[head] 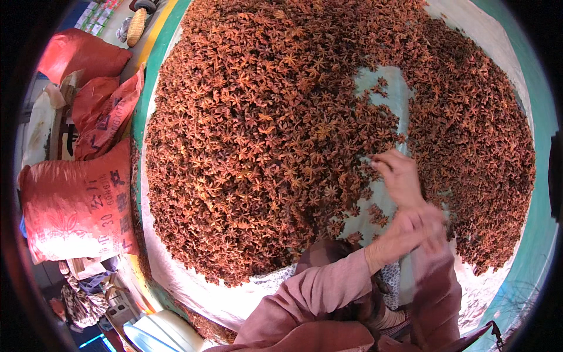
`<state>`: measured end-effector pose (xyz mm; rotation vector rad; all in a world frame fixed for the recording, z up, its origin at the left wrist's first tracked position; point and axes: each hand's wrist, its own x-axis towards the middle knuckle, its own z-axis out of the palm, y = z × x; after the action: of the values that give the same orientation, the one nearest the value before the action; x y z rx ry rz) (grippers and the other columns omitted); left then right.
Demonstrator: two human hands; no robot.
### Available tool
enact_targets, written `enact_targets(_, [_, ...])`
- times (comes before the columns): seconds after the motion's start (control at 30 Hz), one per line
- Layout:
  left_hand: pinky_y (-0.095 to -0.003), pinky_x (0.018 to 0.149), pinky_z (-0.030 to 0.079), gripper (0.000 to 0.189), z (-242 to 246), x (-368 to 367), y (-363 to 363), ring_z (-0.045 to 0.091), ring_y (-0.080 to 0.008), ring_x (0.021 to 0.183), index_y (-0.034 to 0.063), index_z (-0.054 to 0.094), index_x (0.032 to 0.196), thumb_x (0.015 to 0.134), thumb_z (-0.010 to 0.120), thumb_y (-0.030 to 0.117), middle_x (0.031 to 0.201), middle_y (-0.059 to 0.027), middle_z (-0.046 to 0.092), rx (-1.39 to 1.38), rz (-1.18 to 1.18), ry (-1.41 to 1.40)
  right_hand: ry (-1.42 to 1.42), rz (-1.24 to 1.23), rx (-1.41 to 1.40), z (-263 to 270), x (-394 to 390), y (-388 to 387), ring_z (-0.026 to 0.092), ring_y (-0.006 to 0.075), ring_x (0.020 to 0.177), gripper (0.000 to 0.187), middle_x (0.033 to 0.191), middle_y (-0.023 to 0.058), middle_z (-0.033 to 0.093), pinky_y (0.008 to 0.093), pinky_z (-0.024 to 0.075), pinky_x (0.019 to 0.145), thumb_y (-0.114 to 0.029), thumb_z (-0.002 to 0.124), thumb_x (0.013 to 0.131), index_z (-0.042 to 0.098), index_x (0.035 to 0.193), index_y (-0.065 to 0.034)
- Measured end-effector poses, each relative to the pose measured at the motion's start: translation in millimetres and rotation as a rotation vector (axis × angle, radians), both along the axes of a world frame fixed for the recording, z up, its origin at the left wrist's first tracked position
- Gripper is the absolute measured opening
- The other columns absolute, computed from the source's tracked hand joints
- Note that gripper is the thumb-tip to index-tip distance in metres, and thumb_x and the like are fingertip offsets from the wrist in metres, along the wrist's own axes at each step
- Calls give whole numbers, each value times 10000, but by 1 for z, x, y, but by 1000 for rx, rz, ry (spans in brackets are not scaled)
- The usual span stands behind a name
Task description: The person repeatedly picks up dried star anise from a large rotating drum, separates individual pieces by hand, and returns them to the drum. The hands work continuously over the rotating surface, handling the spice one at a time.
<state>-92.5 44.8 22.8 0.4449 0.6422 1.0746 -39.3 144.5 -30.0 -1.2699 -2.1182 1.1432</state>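
Note:
A large spread pile of dried star anise covers the cloth before me. My right hand reaches over a thinned strip in the pile, its fingertips bent together beside the star anise. Whether a pod is pinched there is too small to tell. My left hand is motion-blurred and crosses my right forearm near the wrist; its fingers are indistinct. Under and around the hands, pale green sheet shows, with a few loose pods on it. A separate mass of star anise lies on the right.
Several red woven sacks stand along the left, including a full one bearing printing and a slack one. A white tub sits at the lower left. A corncob-like yellow object lies at the upper left. My knees are beneath my arms.

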Motion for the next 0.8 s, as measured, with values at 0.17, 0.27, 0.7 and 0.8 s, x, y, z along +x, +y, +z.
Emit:
enact_targets(0.17, [-223,647,470,283,-12,-8,1,541,-65,798,39,570,1220,982,650,172,926,24,567,-96,936,514,157,-113,-168,37,32,-24,645,175,818,174,899,137,684,314,514,738,-59,683,890,668,1022,53])
enact_targets(0.27, [-205,667,466,297,-15,-9,-7,532,-56,799,25,565,1254,999,631,162,920,36,569,-109,764,582,-102,52,113,57,36,-41,663,363,841,143,945,173,645,423,525,716,-87,635,903,621,1003,14])
enact_targets(0.7, [-301,780,586,449,0,-22,-30,681,-191,907,-59,564,1228,1049,497,348,1079,-112,655,-262,549,-100,314,-120,-400,71,61,-61,664,162,766,157,845,96,672,315,529,676,-84,629,937,645,1027,43])
enact_targets(0.8, [-300,778,596,385,-2,-16,-36,693,-193,925,-66,546,1282,995,609,183,1107,-124,670,-171,556,69,439,-219,-591,68,63,-66,646,132,728,147,804,61,664,297,520,642,-100,646,935,661,967,43])
